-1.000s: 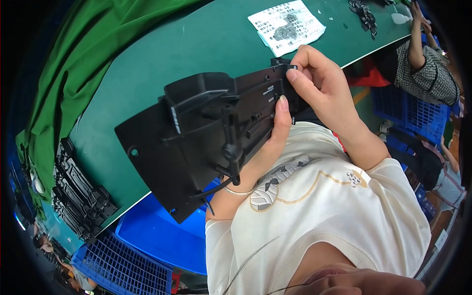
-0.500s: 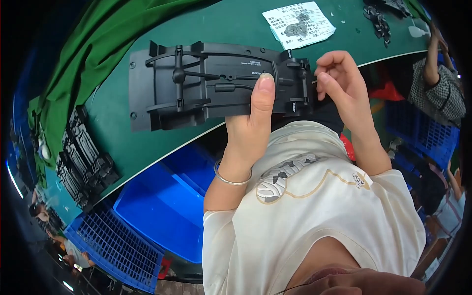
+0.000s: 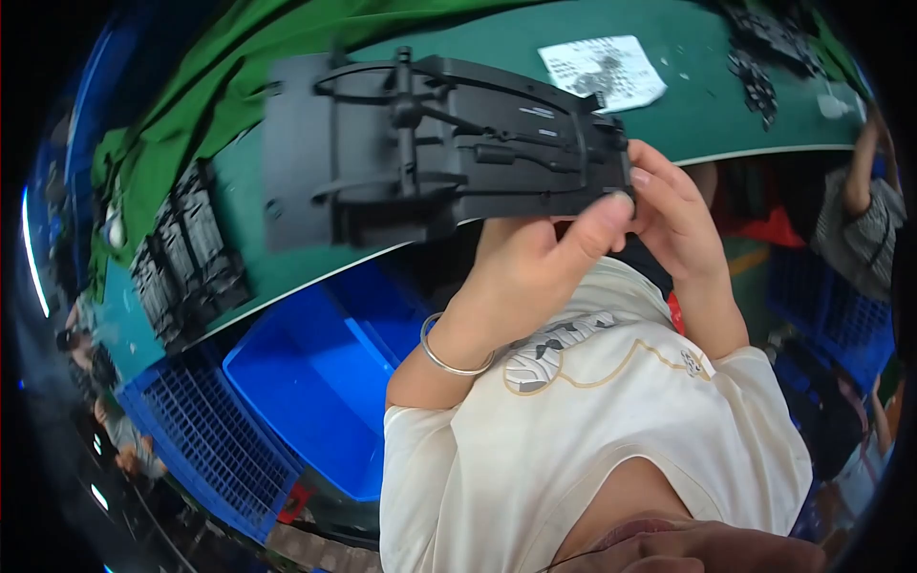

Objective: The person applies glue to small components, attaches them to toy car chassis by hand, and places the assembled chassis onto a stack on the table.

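Observation:
A black plastic toy-car chassis point(image 3: 497, 124), with moulded axles, a shaft and small white lettering on its face, is held tilted above the table's front edge. My left hand point(image 3: 535, 263) is closed on its lower edge, fingers hidden behind it and the thumb stretched toward the right end. At that right end, my right hand point(image 3: 673, 210) has its curled fingers against the chassis, close to the left thumb. Whether a small piece lies between the fingers there is hidden.
A green table point(image 3: 315, 253) carries a handwritten paper label point(image 3: 611, 72), stacked black chassis parts point(image 3: 186, 258) at left and loose black parts point(image 3: 755, 86) at right. Green cloth point(image 3: 181, 124) lies along the back. Blue bins point(image 3: 306, 382) stand below the front edge. Other people work on both sides.
My left thumb has slid from the chassis face to its lower right corner. My right hand has moved in from beside the chassis to touch its right end. The chassis has shifted right and tilted.

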A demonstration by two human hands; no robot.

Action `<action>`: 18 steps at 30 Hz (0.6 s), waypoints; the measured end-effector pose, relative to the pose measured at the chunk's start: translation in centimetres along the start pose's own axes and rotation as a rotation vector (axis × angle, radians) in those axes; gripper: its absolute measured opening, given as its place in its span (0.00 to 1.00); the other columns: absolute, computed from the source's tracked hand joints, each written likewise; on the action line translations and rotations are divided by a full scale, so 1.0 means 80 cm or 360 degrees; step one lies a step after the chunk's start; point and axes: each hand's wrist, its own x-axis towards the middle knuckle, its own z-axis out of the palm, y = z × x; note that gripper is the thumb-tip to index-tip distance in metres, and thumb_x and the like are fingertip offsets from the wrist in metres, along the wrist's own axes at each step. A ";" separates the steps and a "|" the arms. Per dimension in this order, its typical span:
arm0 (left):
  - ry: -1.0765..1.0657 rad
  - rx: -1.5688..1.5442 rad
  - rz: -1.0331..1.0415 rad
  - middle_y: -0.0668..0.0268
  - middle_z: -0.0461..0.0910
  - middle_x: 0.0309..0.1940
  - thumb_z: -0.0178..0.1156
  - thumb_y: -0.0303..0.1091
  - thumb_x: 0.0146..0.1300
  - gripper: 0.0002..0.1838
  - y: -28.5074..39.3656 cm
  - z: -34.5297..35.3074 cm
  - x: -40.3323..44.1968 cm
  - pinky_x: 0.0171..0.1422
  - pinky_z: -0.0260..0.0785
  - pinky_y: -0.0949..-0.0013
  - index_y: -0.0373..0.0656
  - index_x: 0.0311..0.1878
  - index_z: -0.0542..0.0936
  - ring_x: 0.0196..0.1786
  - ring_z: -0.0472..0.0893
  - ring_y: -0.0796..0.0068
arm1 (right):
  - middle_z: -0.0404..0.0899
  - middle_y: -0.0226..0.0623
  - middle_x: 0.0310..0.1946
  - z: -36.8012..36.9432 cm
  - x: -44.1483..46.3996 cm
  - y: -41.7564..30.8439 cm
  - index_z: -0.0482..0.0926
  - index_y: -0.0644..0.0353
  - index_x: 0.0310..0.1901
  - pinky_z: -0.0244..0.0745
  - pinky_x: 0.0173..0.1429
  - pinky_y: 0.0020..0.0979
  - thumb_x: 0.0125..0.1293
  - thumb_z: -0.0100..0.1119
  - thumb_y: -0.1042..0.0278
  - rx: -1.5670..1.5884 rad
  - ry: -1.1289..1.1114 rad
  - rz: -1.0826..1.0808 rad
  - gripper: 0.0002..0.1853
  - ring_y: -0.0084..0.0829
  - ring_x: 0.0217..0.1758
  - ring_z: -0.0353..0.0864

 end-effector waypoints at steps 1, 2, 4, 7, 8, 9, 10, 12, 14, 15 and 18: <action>-0.0055 0.0056 -0.0012 0.64 0.75 0.27 0.53 0.36 0.60 0.13 -0.004 -0.005 -0.003 0.32 0.67 0.78 0.34 0.40 0.73 0.28 0.74 0.77 | 0.75 0.35 0.34 -0.001 0.001 -0.001 0.67 0.64 0.47 0.72 0.27 0.22 0.64 0.43 0.66 -0.0063 0.0047 -0.0068 0.13 0.24 0.31 0.76; 0.0048 0.0258 0.0148 0.62 0.75 0.28 0.56 0.31 0.56 0.10 -0.008 -0.007 -0.005 0.34 0.69 0.77 0.34 0.36 0.74 0.30 0.76 0.73 | 0.75 0.35 0.33 -0.002 0.001 -0.003 0.67 0.64 0.47 0.72 0.27 0.22 0.64 0.42 0.67 -0.0127 0.0097 -0.0135 0.14 0.24 0.31 0.76; -0.0069 0.0635 -0.0008 0.60 0.76 0.35 0.57 0.27 0.53 0.10 0.015 -0.033 -0.023 0.38 0.70 0.75 0.32 0.37 0.74 0.36 0.76 0.73 | 0.75 0.34 0.33 -0.005 0.003 -0.016 0.68 0.64 0.46 0.70 0.28 0.21 0.64 0.42 0.67 -0.0316 0.0182 -0.0282 0.13 0.23 0.31 0.75; -0.0117 0.1207 0.0460 0.58 0.76 0.41 0.65 0.23 0.40 0.15 0.048 -0.054 -0.053 0.41 0.70 0.71 0.37 0.34 0.76 0.41 0.77 0.66 | 0.75 0.33 0.32 -0.012 0.010 -0.030 0.69 0.64 0.45 0.68 0.32 0.20 0.64 0.41 0.67 -0.0617 0.0190 -0.0417 0.12 0.20 0.30 0.73; -0.0022 0.1584 0.0684 0.57 0.75 0.44 0.67 0.24 0.36 0.18 0.059 -0.056 -0.050 0.44 0.69 0.68 0.39 0.35 0.75 0.45 0.75 0.62 | 0.74 0.31 0.31 -0.009 0.014 -0.033 0.69 0.64 0.43 0.67 0.33 0.19 0.64 0.41 0.68 -0.0682 0.0113 -0.0407 0.11 0.18 0.30 0.71; 0.0076 0.1960 0.0909 0.57 0.74 0.46 0.68 0.26 0.32 0.22 0.073 -0.056 -0.045 0.48 0.68 0.65 0.40 0.37 0.75 0.49 0.73 0.58 | 0.74 0.31 0.31 -0.001 0.017 -0.032 0.69 0.64 0.43 0.67 0.33 0.19 0.64 0.41 0.69 -0.0727 0.0065 -0.0387 0.10 0.18 0.30 0.71; 0.0118 0.2114 0.0760 0.55 0.68 0.52 0.68 0.28 0.29 0.30 0.082 -0.055 -0.042 0.56 0.61 0.57 0.42 0.44 0.72 0.56 0.67 0.55 | 0.74 0.31 0.31 0.007 0.019 -0.031 0.69 0.64 0.43 0.67 0.33 0.19 0.64 0.41 0.69 -0.0772 0.0016 -0.0367 0.10 0.18 0.30 0.71; 0.0159 0.2427 0.0572 0.56 0.64 0.56 0.69 0.27 0.29 0.38 0.082 -0.059 -0.041 0.60 0.55 0.53 0.43 0.52 0.67 0.59 0.63 0.56 | 0.74 0.31 0.31 0.018 0.023 -0.029 0.68 0.64 0.43 0.67 0.33 0.19 0.63 0.41 0.70 -0.0795 -0.0143 -0.0323 0.10 0.17 0.30 0.71; 0.0182 0.2508 0.0545 0.56 0.65 0.54 0.69 0.27 0.29 0.40 0.081 -0.070 -0.045 0.61 0.54 0.52 0.43 0.54 0.66 0.59 0.64 0.57 | 0.74 0.31 0.31 0.026 0.029 -0.028 0.68 0.64 0.43 0.67 0.33 0.18 0.64 0.42 0.69 -0.0755 -0.0267 -0.0256 0.10 0.17 0.31 0.71; 0.0180 0.2512 0.0516 0.56 0.66 0.53 0.69 0.28 0.29 0.40 0.083 -0.075 -0.048 0.61 0.54 0.52 0.43 0.54 0.65 0.58 0.64 0.58 | 0.74 0.31 0.31 0.029 0.031 -0.026 0.68 0.64 0.44 0.67 0.33 0.18 0.64 0.42 0.69 -0.0735 -0.0317 -0.0220 0.11 0.17 0.31 0.71; 0.0368 0.2663 0.0377 0.56 0.67 0.52 0.69 0.30 0.30 0.40 0.097 -0.102 -0.060 0.61 0.55 0.55 0.42 0.53 0.66 0.56 0.66 0.59 | 0.74 0.33 0.32 0.040 0.034 -0.021 0.67 0.65 0.47 0.67 0.33 0.18 0.63 0.44 0.68 -0.0818 -0.0316 -0.0275 0.13 0.17 0.31 0.71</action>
